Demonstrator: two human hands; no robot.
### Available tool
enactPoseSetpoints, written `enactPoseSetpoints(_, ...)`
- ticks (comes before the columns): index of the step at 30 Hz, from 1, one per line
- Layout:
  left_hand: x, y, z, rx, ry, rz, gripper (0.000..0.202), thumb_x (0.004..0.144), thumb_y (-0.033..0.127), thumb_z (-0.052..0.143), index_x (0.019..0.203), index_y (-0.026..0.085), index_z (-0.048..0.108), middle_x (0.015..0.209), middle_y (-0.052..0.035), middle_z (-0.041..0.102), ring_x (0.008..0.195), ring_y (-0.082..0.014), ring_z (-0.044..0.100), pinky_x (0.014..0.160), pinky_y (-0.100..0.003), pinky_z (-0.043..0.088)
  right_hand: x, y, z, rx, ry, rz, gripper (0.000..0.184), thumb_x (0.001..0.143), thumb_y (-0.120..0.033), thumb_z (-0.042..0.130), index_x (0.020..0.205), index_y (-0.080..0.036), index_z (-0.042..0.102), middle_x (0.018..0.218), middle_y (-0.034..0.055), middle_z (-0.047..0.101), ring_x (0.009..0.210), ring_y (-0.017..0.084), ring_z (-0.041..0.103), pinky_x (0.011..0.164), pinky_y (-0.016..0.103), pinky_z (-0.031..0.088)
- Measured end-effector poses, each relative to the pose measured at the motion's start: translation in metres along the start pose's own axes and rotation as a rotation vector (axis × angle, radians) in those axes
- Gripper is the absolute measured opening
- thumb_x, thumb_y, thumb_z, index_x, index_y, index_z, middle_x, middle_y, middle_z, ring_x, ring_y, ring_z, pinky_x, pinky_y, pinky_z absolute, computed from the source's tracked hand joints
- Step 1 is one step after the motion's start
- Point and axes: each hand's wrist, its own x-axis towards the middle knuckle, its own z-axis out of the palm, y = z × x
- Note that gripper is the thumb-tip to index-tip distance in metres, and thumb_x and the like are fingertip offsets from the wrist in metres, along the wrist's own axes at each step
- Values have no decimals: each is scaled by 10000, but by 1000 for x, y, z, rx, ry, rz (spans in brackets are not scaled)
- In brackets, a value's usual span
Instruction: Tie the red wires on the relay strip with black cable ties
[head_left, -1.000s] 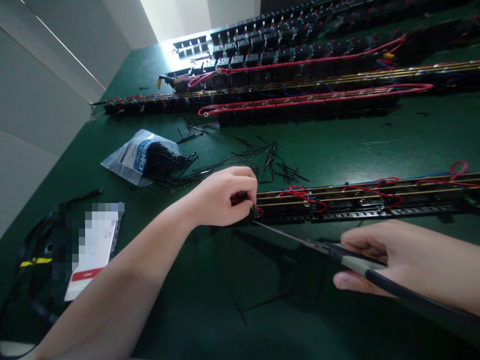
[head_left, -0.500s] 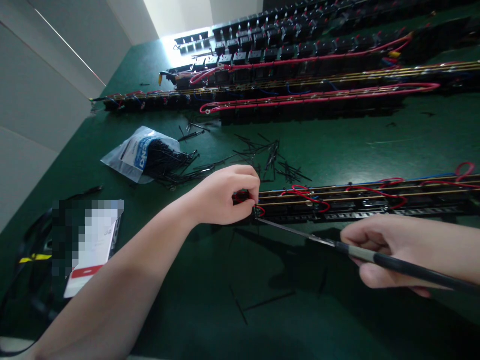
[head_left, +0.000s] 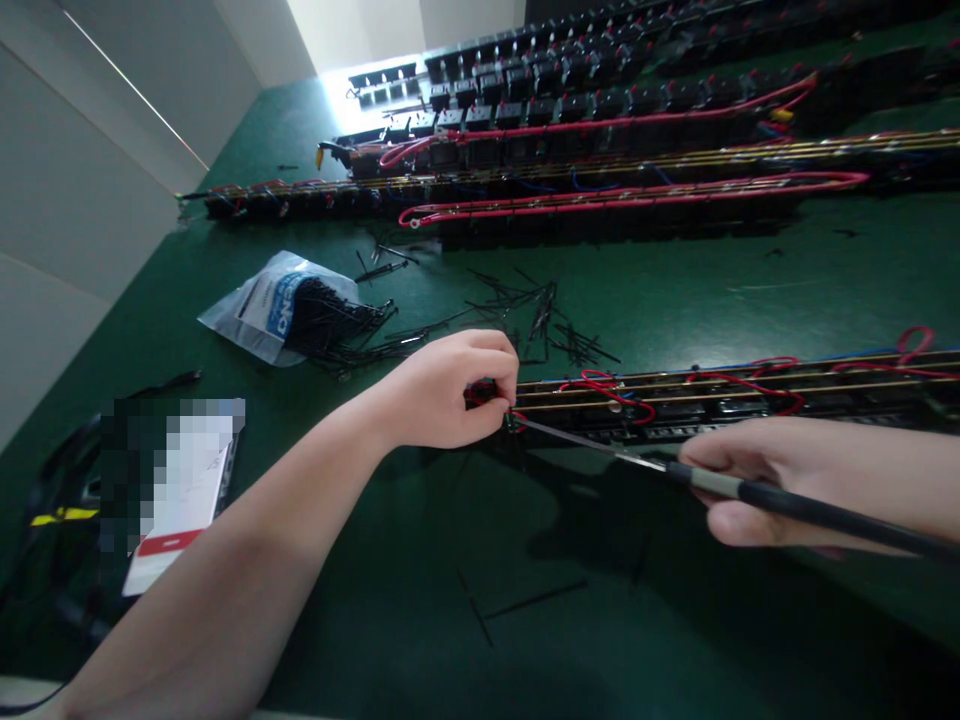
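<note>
My left hand [head_left: 442,390] is closed in a pinch on the red wire at the left end of a long black socket strip [head_left: 720,400] lying across the green table. Red and blue wires and brass rails run along that strip. My right hand [head_left: 780,480] grips a long thin tool with a black handle [head_left: 825,515] and a metal blade. The tool's tip [head_left: 525,423] touches the strip's left end just beside my left fingertips.
A plastic bag of black cable ties [head_left: 289,315] lies at the left, with loose ties [head_left: 540,320] scattered behind my left hand. Several more wired socket strips [head_left: 600,200] lie in rows at the back. A white and red card [head_left: 180,510] sits at the near left.
My right hand has risen and moved closer to the strip, so the tool lies flatter and its tip has crept toward my left fingers. My left hand has stayed put.
</note>
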Motion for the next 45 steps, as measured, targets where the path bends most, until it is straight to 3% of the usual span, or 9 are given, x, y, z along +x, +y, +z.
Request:
enactPoseSetpoints(3,0,0,0,-5,-6,-2,121,782,69,581,763,165,652,942,-67,653,868,-170,618,793,-305,504,3,-4,0,42,-229,53,742,532,-953,472,749,-254,592,526,22,540,454,153,459,462,296,333)
enactPoseSetpoints(12,0,2,-1,-5,-15,-8,116,793,75,576,767,164,646,938,-63,642,854,-167,608,776,-300,492,4,-4,-1,189,-246,4,717,574,-950,516,752,-258,584,494,-26,483,427,108,394,460,267,236)
enactPoseSetpoints(18,0,2,-1,-2,-23,-6,113,798,75,574,772,154,650,939,-65,636,858,-164,601,783,-299,487,7,-15,-2,159,-234,13,791,478,-1013,480,656,-244,540,456,-29,445,402,88,368,445,253,243)
enactPoseSetpoints(24,0,1,-1,-1,-17,3,109,804,83,573,772,153,649,940,-64,632,859,-162,603,790,-299,488,17,0,3,237,-305,-20,894,386,-1053,553,708,-219,563,519,-25,496,394,92,432,391,234,284)
enactPoseSetpoints(28,0,1,-1,4,-19,-4,105,811,89,574,771,154,647,940,-62,631,864,-163,602,795,-301,485,20,9,8,293,-305,-46,828,445,-1021,586,673,-226,546,463,-43,482,360,82,427,365,208,269)
enactPoseSetpoints(33,0,4,-3,35,-53,0,86,841,114,575,824,158,647,952,-59,622,875,-166,589,785,-293,476,20,14,8,402,-308,-117,638,622,-855,676,645,-232,544,423,-70,474,350,64,423,359,179,263)
enactPoseSetpoints(35,0,4,-4,63,-70,20,46,874,195,629,881,161,658,957,-56,616,886,-175,582,804,-299,475,21,15,7,440,-304,-135,566,667,-777,705,639,-232,554,424,-75,478,348,63,427,361,182,276)
enactPoseSetpoints(39,0,2,-9,-96,-105,71,374,821,495,802,947,159,695,988,-55,617,890,-179,591,805,-286,493,22,17,7,461,-302,-160,506,681,-723,720,624,-242,577,414,-72,489,331,70,421,354,207,285)
enactPoseSetpoints(45,0,2,-13,-95,-276,73,241,797,372,858,978,231,786,1113,-55,622,1080,-208,593,979,-312,482,25,21,9,462,-324,-174,517,667,-758,688,622,-255,580,399,-83,484,316,63,413,354,211,263)
